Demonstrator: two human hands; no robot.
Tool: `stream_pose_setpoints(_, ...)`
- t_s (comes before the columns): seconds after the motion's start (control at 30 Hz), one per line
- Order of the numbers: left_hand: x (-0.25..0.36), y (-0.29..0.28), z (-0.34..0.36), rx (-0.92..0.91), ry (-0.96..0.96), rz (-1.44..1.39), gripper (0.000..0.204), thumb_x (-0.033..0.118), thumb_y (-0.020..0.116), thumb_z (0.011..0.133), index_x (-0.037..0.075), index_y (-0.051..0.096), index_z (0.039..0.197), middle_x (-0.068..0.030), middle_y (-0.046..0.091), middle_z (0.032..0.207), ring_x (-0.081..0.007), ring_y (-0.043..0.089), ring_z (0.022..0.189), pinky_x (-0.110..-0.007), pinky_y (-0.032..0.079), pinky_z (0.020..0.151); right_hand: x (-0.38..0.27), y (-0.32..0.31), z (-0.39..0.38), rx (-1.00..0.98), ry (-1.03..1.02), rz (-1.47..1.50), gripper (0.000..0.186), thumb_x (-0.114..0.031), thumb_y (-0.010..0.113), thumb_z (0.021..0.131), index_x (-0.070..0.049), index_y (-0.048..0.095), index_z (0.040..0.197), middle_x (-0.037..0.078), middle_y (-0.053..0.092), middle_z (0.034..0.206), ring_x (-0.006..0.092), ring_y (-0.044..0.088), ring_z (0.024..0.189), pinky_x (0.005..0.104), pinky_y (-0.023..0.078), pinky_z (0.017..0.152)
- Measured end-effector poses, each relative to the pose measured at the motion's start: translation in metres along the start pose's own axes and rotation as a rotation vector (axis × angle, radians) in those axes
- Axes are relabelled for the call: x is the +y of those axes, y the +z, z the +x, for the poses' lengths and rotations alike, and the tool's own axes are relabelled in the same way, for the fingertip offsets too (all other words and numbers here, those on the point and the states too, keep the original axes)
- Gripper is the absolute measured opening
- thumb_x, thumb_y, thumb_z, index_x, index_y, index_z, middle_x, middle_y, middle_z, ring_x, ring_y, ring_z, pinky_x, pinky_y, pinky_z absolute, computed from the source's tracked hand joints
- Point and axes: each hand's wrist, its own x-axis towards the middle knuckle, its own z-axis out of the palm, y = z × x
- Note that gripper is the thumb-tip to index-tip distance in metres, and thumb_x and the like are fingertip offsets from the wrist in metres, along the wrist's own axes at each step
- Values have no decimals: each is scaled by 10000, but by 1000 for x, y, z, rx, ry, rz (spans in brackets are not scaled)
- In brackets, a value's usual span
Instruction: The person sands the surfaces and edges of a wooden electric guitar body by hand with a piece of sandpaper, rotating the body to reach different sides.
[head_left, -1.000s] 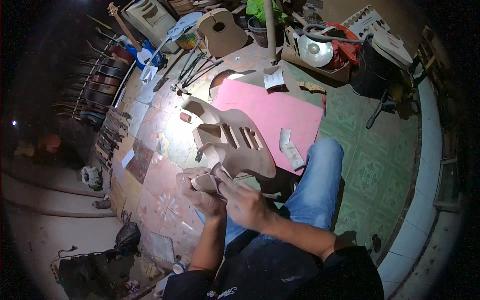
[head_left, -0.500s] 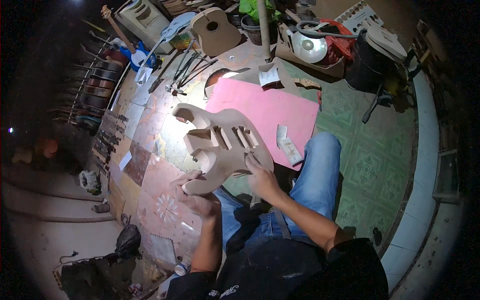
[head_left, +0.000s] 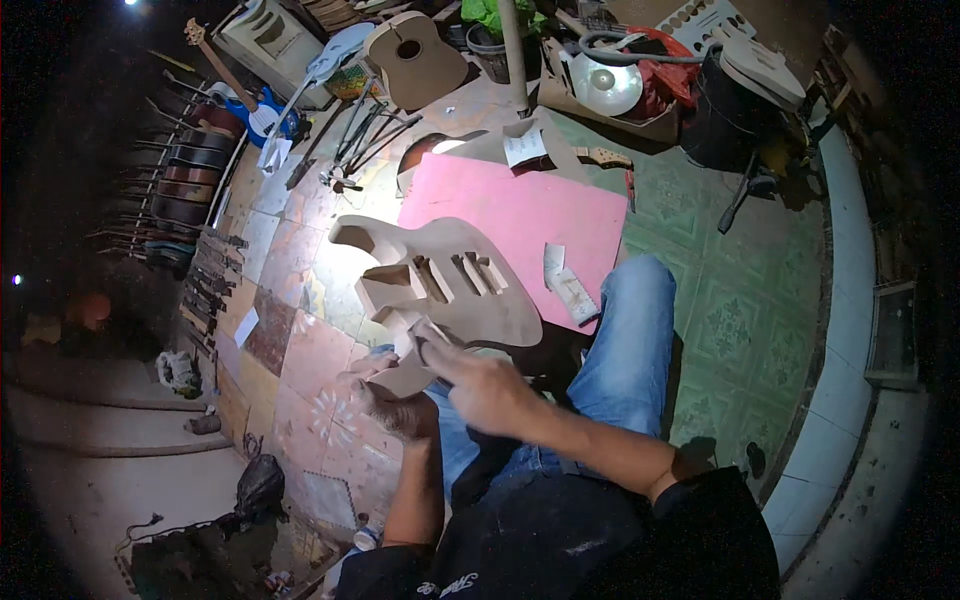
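Observation:
An unfinished electric guitar body point(head_left: 470, 235) of bare pale-brown wood, with cut-out pickup and neck cavities, lies tilted over my lap. My left hand point(head_left: 388, 400) grips its near horn, thumb on top. My right hand point(head_left: 485, 385) is closed, pressing a small greyish piece of sandpaper point(head_left: 424, 335) against the body's edge by the inner curve of that horn. Motion blurs the right fingers slightly, and they hide part of the sandpaper. Beyond the body lies a pink board point(head_left: 520, 215), with a folded pale sheet or block point(head_left: 572, 295) on it near my knee.
Tools point(head_left: 365, 140) lie on the tiles ahead. A blue guitar point(head_left: 265, 120), a rack of guitar bodies point(head_left: 190, 180) and a row of necks point(head_left: 210, 280) are at left. An acoustic body point(head_left: 415, 65), a box point(head_left: 610, 115) and a black bucket point(head_left: 720, 120) stand at the back.
My right hand has moved left and nearer, from the body's lower face to the near horn's inner curve. The left hand keeps its grip; the whole view has shifted slightly.

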Motion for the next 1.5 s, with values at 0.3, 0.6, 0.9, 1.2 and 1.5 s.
stream_pose_setpoints(0.3,3,5,-6,44,28,49,354,439,500,1011,85,514,996,-57,541,913,-217,579,939,-418,473,909,0,-5,9,-106,12,17,655,18,474,793,-82,525,1438,164,506,1489,388,614,1198,474,549,949)
stream_pose_setpoints(0.6,0,-22,-8,125,-302,-332,360,443,495,1011,84,512,988,-74,565,930,-221,583,892,-411,484,886,-35,7,-5,-52,-124,86,633,22,507,811,-138,563,1420,158,543,1452,427,683,898,495,574,799)
stream_pose_setpoints(0.9,4,-4,-15,74,18,-111,323,415,454,1071,105,496,990,-49,525,963,-189,560,879,-364,479,860,-18,18,-20,-177,21,-22,656,37,535,787,-93,555,1430,178,491,1505,372,655,1142,426,566,921)
stream_pose_setpoints(1.2,-3,8,-20,14,126,-56,287,366,554,1030,108,430,1010,-62,485,980,-191,525,910,-352,461,853,20,10,-23,-70,185,-117,630,49,474,806,-61,535,1423,225,459,1513,402,647,1146,457,561,931)
stream_pose_setpoints(1.5,-6,21,-27,-41,191,36,233,243,585,971,77,442,1048,-107,551,965,-220,555,927,-377,471,887,101,-5,-26,44,268,-139,626,11,509,819,13,489,1444,231,423,1536,394,532,1315,420,507,1037)
